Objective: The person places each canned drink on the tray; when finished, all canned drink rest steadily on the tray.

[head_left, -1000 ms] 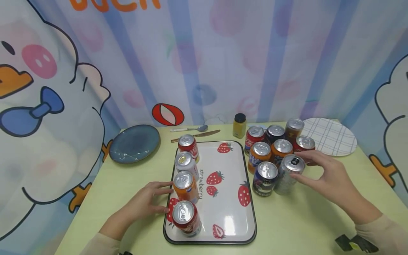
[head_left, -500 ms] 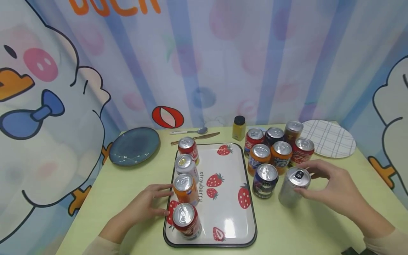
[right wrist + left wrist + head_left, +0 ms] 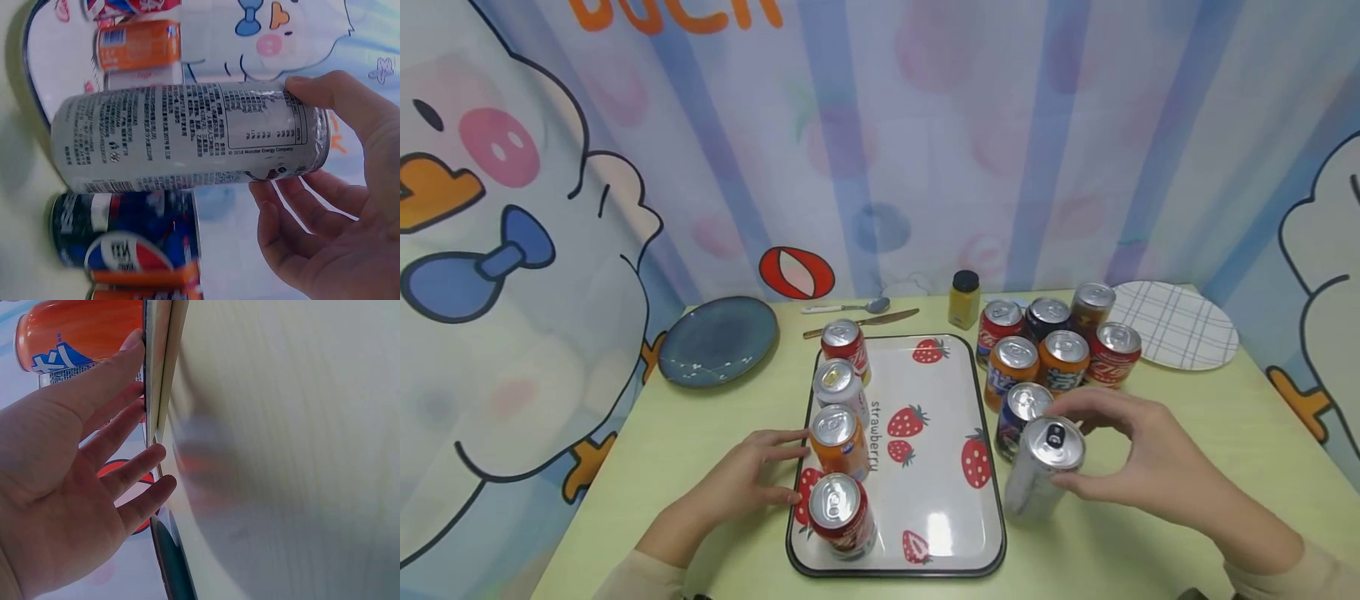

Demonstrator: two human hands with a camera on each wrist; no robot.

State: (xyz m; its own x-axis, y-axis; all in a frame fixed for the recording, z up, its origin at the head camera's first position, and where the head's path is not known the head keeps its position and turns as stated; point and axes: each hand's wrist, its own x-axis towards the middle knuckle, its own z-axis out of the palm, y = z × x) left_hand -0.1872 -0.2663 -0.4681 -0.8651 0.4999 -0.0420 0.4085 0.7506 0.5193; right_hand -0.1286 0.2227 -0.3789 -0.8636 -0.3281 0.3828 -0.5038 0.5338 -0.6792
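Note:
My right hand (image 3: 1138, 454) pinches the upper part of a tall silver-white Monster energy drink can (image 3: 1036, 487) between thumb and fingers. The can tilts slightly, just outside the tray's right edge; whether its base touches the table I cannot tell. Right behind it stands a dark blue Pepsi can (image 3: 125, 231). My left hand (image 3: 748, 475) is at the left edge of a strawberry-printed tray (image 3: 940, 525), fingers extended at its rim. Along that side of the tray stand a red can (image 3: 844, 346), a white can (image 3: 842, 392), an orange can (image 3: 841, 446) and a dark red can (image 3: 846, 521).
Several soda cans, including an orange can (image 3: 1063, 367) and a red can (image 3: 1112, 358), cluster right of the tray. A checked plate (image 3: 1180, 325), a yellow bottle (image 3: 964, 302), a spoon (image 3: 857, 307), a knife (image 3: 872, 321) and a blue plate (image 3: 718, 342) lie along the back.
My right hand has drawn the Monster can out of the cluster toward me, then left toward the tray's right edge. My left hand has stayed at the tray's left rim.

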